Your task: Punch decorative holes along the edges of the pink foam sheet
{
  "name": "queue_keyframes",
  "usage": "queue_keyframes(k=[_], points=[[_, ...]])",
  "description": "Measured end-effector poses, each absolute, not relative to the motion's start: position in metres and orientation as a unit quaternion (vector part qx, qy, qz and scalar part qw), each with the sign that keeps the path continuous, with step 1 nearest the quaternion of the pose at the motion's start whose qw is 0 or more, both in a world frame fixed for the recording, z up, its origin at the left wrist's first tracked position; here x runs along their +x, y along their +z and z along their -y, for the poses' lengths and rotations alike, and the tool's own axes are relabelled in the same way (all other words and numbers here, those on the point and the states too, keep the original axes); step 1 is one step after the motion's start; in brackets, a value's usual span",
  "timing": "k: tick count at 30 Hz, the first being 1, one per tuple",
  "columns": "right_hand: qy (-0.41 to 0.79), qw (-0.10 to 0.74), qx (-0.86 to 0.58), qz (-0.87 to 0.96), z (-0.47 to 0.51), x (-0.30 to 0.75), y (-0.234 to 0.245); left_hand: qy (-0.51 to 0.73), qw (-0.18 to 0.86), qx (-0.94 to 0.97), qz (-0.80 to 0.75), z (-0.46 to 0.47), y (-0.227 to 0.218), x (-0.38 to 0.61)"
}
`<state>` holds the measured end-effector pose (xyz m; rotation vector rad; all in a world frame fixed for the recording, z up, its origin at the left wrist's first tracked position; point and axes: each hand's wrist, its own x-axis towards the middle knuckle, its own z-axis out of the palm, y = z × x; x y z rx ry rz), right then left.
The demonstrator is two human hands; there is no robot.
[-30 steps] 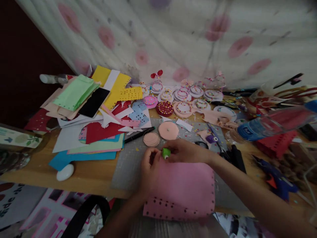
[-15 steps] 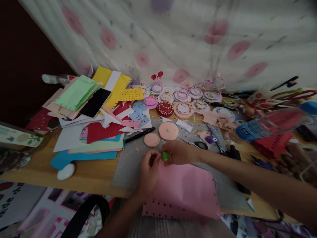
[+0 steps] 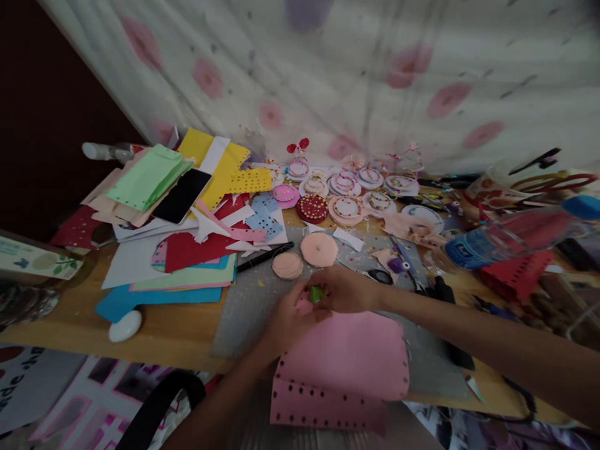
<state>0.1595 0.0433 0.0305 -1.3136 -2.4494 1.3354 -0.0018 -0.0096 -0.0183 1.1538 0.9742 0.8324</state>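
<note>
A pink paper sheet (image 3: 347, 359) with punched holes along its edges lies on a grey cutting mat (image 3: 244, 315), overhanging the table's near edge. My left hand (image 3: 288, 319) is closed on the sheet's top left corner. My right hand (image 3: 344, 289) is closed on a small green punch (image 3: 315, 294) that sits at that same corner, touching my left fingers. Two peach paper discs (image 3: 319, 249) lie just beyond my hands.
A pile of coloured paper (image 3: 187, 250) with a black phone (image 3: 182, 195) fills the left. Decorated round pieces (image 3: 347, 187) line the back. A plastic bottle (image 3: 506, 240), scissors (image 3: 382, 275), a black pen (image 3: 262, 256) and a white oval object (image 3: 124, 325) lie around.
My left hand has moved right and closed on the sheet's corner beside the green punch. The pink sheet has shifted and flattened a little on the mat.
</note>
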Motion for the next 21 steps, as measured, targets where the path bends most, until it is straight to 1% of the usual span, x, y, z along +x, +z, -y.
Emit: queue_keyframes(k=[4,9,17,21], points=[[0.435,0.033,-0.439,0.786,-0.042,0.162,0.028,0.379,0.627,0.524,-0.434,0.01,-0.016,0.0],[0.462,0.032,-0.436,0.772,-0.043,0.163,0.023,0.39,0.633,0.512,-0.431,0.011,-0.018,0.003],[0.543,0.051,-0.409,0.732,-0.05,0.174,0.018,0.373,0.638,0.509,-0.442,-0.002,-0.022,0.007],[0.585,0.083,-0.399,0.701,-0.052,0.185,0.023,0.351,0.68,0.484,-0.426,0.002,-0.019,-0.006]])
